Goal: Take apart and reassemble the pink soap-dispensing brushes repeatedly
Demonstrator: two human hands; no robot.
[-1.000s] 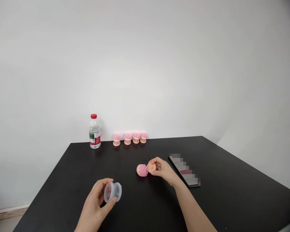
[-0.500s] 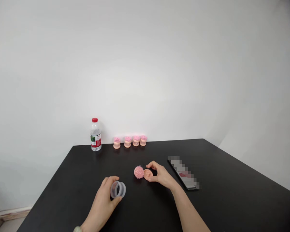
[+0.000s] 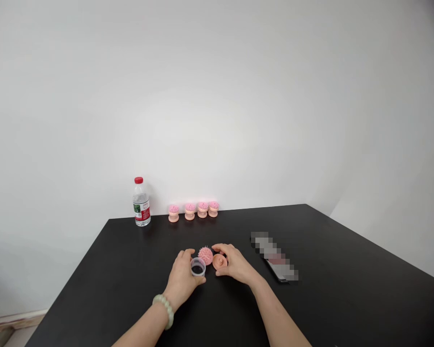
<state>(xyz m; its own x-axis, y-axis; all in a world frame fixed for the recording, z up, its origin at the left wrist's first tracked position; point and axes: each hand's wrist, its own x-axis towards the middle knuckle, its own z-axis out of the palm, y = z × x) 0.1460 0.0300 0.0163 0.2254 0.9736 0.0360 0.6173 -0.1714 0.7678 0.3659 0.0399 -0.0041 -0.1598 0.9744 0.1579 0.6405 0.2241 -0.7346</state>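
Note:
My left hand (image 3: pixel 182 275) grips a clear plastic ring-shaped piece (image 3: pixel 198 266), its round opening facing up toward me. Just behind that piece lies a pink bristled brush head (image 3: pixel 205 255), spikes upward, between my two hands. The thumb and fingers of my right hand (image 3: pixel 235 262) are closed around a peach round cap (image 3: pixel 220 262) with a small knob in its middle. The cap sits close beside the brush head; whether they touch is hard to tell.
Several pink-topped scalp brushes (image 3: pixel 190 212) stand in a row along the wall. A water bottle (image 3: pixel 142 207) with a red cap stands left of them. To the right, a dark flat device (image 3: pixel 277 265), partly pixelated, lies on the black table (image 3: pixel 332 270).
My left hand has moved right and forward with the clear piece, bringing it next to the brush head. My right hand keeps the cap, shifted slightly left.

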